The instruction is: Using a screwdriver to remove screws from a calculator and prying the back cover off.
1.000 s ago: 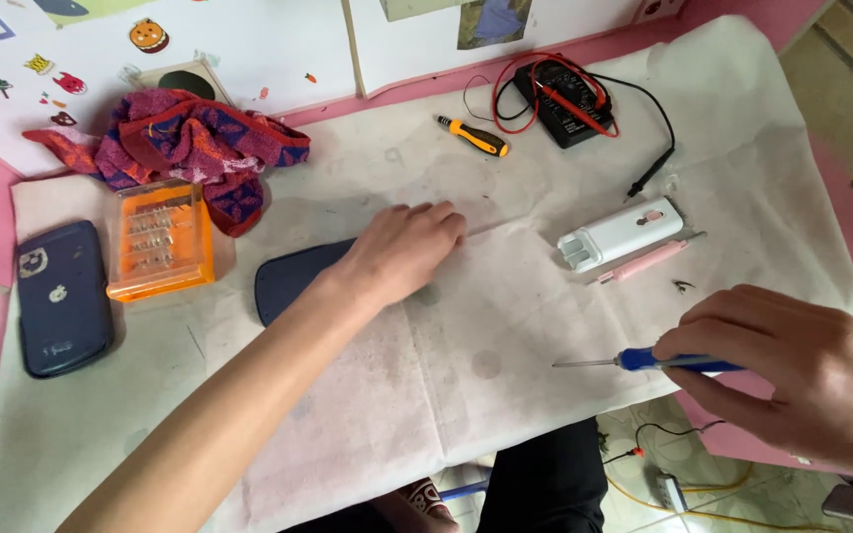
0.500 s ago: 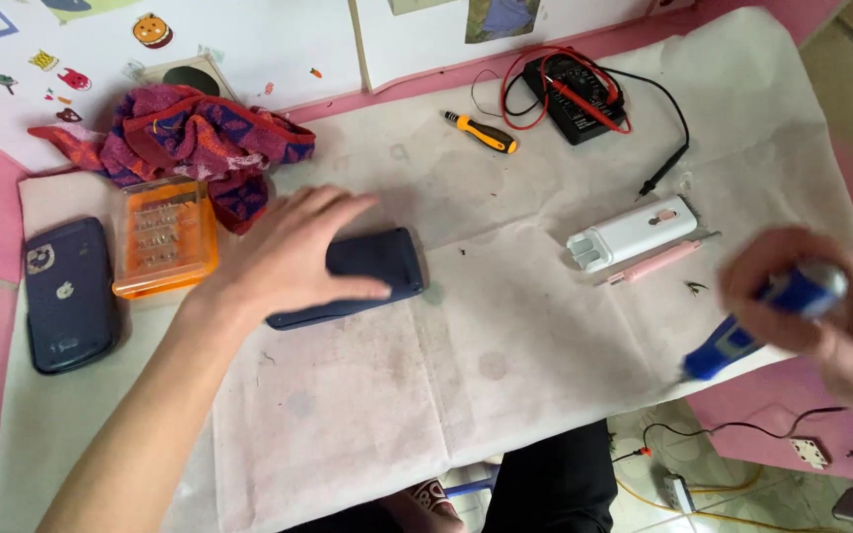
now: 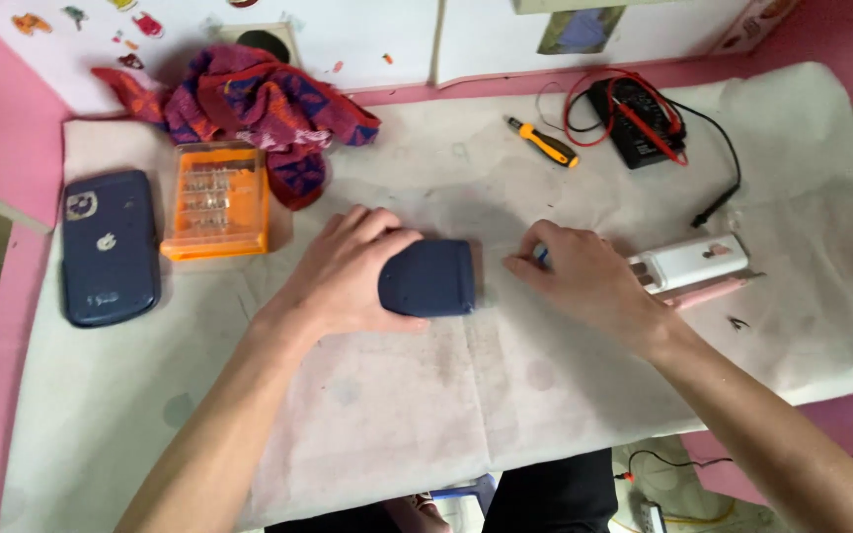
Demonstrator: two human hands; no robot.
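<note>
Smooth dark-blue phone back (image 3: pixel 109 247) lies far left, ribbed orange bit case (image 3: pixel 215 200) beside it. Left hand (image 3: pixel 348 276) cups the rounded navy phone (image 3: pixel 429 278) mid-tabletop, fingers curled over its end. Right hand (image 3: pixel 584 276) pinches a small blue tool (image 3: pixel 541 256) just beside it.

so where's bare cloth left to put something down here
Widest bare stretch of the white cloth is the near part, between the two forearms. Another lies between the orange bit case and the small yellow-handled screwdriver. The middle is crowded: left hand on the dark blue phone, right hand beside the white rectangular device.
</note>
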